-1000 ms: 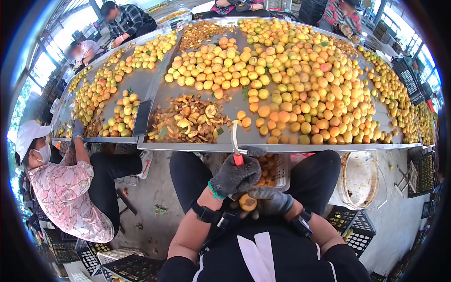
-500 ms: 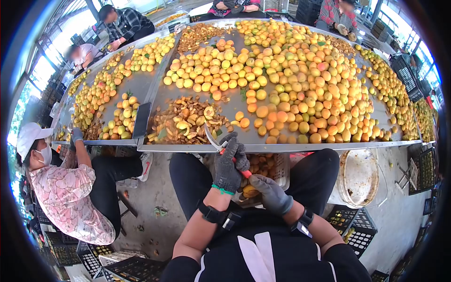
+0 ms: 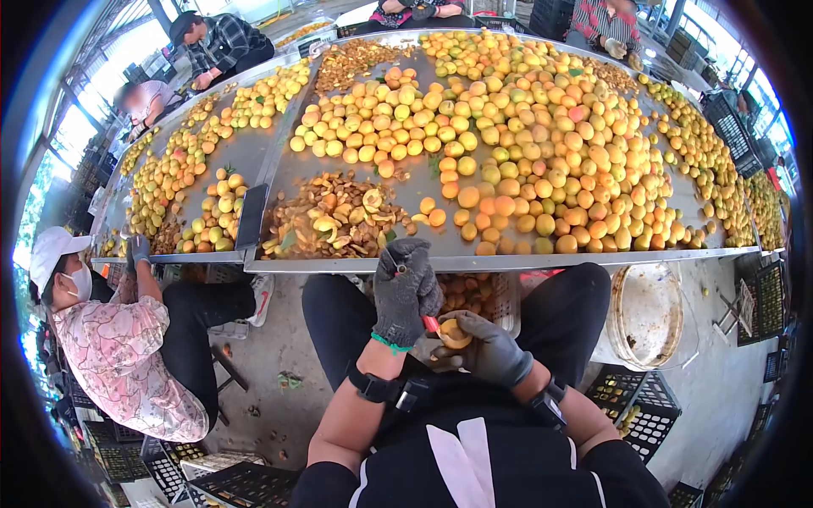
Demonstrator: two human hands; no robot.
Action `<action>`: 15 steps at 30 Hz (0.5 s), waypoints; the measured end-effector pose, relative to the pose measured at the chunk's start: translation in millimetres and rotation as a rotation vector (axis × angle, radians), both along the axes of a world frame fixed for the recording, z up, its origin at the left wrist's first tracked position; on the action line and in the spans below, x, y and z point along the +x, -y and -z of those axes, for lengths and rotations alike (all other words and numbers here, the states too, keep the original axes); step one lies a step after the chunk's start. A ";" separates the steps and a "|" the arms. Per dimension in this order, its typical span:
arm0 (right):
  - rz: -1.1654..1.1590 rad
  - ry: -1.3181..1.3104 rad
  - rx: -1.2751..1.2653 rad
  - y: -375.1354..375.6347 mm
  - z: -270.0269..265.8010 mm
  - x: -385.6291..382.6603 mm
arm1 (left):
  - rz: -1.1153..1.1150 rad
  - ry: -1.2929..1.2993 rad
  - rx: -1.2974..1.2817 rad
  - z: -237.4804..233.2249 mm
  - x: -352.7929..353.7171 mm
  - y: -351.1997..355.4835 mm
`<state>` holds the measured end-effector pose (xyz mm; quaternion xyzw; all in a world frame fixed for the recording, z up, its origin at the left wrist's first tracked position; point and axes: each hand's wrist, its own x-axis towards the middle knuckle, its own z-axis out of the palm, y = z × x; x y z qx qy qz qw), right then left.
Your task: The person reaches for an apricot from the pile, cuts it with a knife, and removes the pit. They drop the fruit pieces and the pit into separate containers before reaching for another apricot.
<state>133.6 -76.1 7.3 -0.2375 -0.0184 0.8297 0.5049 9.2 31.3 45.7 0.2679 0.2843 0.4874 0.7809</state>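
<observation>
My left hand (image 3: pixel 405 286), in a dark grey knit glove, is closed around a curved knife; only the end of its red handle (image 3: pixel 431 324) shows, and its blade is hidden behind the hand. Close beside it, my right hand (image 3: pixel 495 349), in a grey glove, grips an apricot (image 3: pixel 456 334) that looks cut, its hollow inner side showing. Both hands are over my lap, just in front of the table edge. A light crate (image 3: pixel 508 305) holding apricot pieces (image 3: pixel 471 296) sits below, between my knees, partly covered by my hands.
The metal table (image 3: pixel 339 265) carries a big heap of whole apricots (image 3: pixel 559 161) and a pile of cut pieces (image 3: pixel 334 216). To the right stands a white bucket (image 3: pixel 648 317), with black crates (image 3: pixel 635 402) near it. A co-worker (image 3: pixel 118 347) sits at my left; others sit across the table.
My left hand has turned, so the knife's blade, visible before, is now hidden. In my right hand the apricot has been raised and turned, showing its hollow side.
</observation>
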 end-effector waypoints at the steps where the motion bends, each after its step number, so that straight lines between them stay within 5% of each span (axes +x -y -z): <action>1: 0.003 -0.015 -0.013 0.9 2.8 -0.7 | 0.029 0.018 0.048 1.9 -0.5 2.2; 9: -0.028 0.135 0.036 8.8 14.4 -3.4 | 0.179 0.093 0.146 13.0 2.6 12.8; 15: 0.106 0.275 0.042 7.2 8.2 -5.5 | -0.154 -0.194 0.048 9.0 21.2 11.2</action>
